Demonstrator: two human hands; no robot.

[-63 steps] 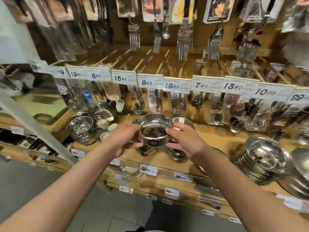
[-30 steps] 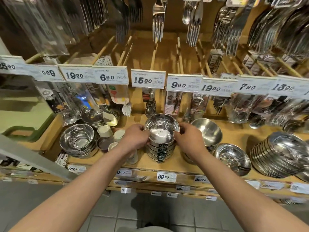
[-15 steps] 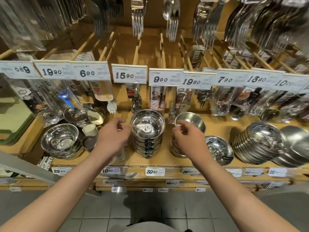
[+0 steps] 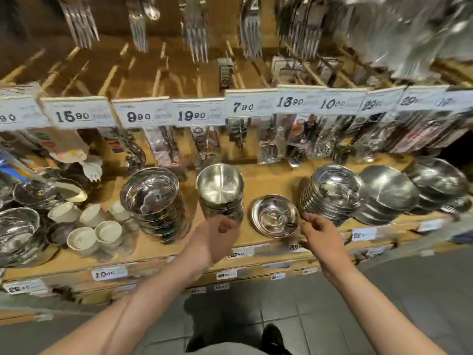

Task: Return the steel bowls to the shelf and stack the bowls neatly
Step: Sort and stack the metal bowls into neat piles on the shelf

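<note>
White price tags (image 4: 149,116) run along the rail above. Packaged cutlery (image 4: 267,143) hangs below them, forks (image 4: 195,34) higher up. Small white cups (image 4: 84,235) sit at left. Grey floor tiles (image 4: 320,316) lie below.

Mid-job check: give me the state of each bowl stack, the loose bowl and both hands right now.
Left stack: upright, nested, untouched.
Middle stack: upright, nested; left hand in front of its base.
Loose bowl: single, unstacked, tilted toward the camera.
Plate stack: leaning, nested.
Left hand: loosely curled, holds nothing.
Right hand: fingertips at the loose bowl's rim, no grip visible.
</note>
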